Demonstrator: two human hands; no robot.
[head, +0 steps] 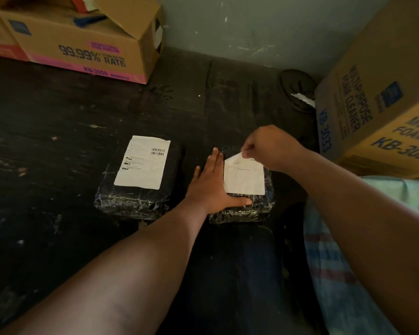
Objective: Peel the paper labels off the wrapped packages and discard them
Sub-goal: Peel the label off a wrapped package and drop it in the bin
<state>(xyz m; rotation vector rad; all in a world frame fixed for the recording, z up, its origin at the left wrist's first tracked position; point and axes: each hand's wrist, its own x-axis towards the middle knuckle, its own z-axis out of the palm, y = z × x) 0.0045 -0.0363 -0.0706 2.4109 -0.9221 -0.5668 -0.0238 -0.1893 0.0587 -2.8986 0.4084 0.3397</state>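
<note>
Labels [244, 177]: right grip [264, 147] pinches one; left grip [209, 183] spread flat; dark scuffed floor [58, 165].

Free: we saw bare dark floor [58, 131] left of and beyond both packages | Gap: left package [136, 201] and right package [242, 211] near, our left hand [211, 187] filling it | Blocked: open box [82, 47] far left, stacked cartons [373, 105] close right.
</note>
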